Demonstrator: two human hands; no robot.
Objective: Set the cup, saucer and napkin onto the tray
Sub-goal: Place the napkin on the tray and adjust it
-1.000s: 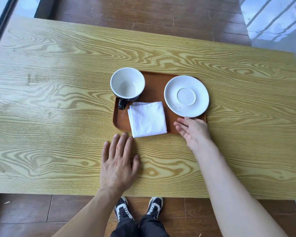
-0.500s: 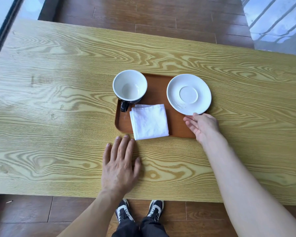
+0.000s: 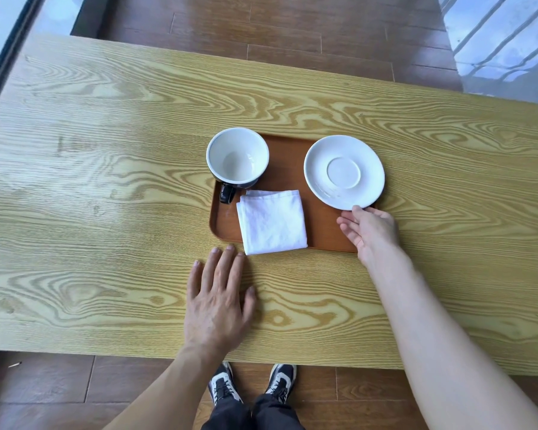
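Note:
A brown tray (image 3: 288, 169) lies on the wooden table. On its far left corner stands a dark cup (image 3: 237, 158) with a white inside, handle toward me. A folded white napkin (image 3: 272, 221) lies on the tray's near edge, overhanging slightly. A white saucer (image 3: 344, 171) rests on the tray's far right, overhanging its right edge. My right hand (image 3: 370, 229) is at the saucer's near rim, thumb on the rim and fingers below it. My left hand (image 3: 219, 297) lies flat on the table, fingers spread, just short of the napkin.
The table (image 3: 106, 181) stretches wide to the left and right of the tray. Its near edge runs just above my shoes (image 3: 252, 383). Brown floorboards lie beyond the far edge, and a window frame runs along the far left.
The saucer has shifted a little to the right and away from me, and my right hand moved with it. My left hand has stayed flat on the table.

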